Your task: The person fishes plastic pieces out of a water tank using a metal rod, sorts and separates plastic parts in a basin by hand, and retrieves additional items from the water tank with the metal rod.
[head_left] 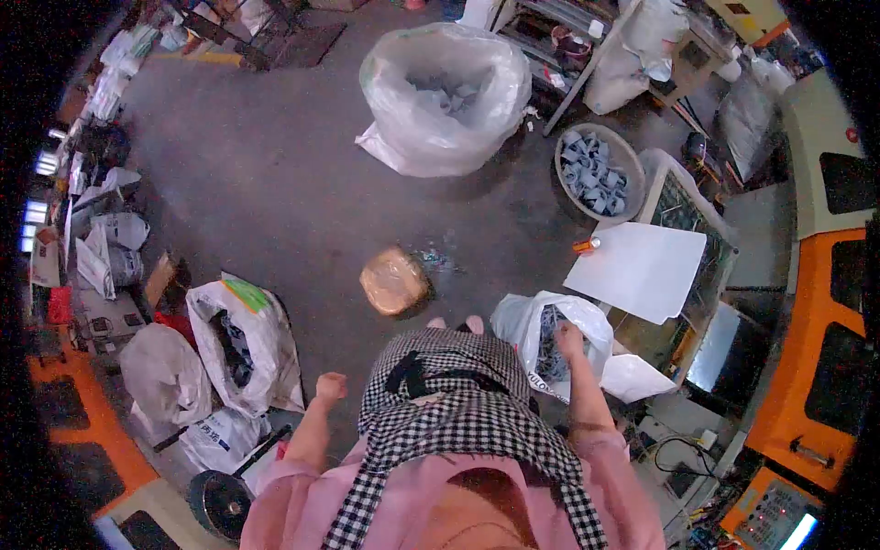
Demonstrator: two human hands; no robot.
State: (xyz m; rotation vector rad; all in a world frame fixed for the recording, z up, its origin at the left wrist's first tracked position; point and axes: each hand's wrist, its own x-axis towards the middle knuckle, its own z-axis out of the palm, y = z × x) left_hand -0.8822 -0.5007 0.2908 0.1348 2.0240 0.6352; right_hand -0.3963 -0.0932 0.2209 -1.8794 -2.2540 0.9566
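My right hand (568, 339) is over the mouth of a white woven bag (598, 332) at my right side. Inside this bag lie thin grey plastic pieces (550, 344), close to my fingers. Those fingers look closed, but anything between them is too small to make out. On the other side, my left hand (332, 387) hangs in the air beside my checked apron (440, 403), curled into a fist with nothing visible in it. A brown taped bundle (394, 280) sits on the floor ahead of my feet.
A large clear plastic bag (445, 147) with grey parts stands ahead. Near it is a round tub (632, 183) of grey curled pieces. White sheet (637, 270) and an orange object (587, 245) rest on the right bench. An open sack (275, 357) stands left; orange machines (807, 367) flank me.
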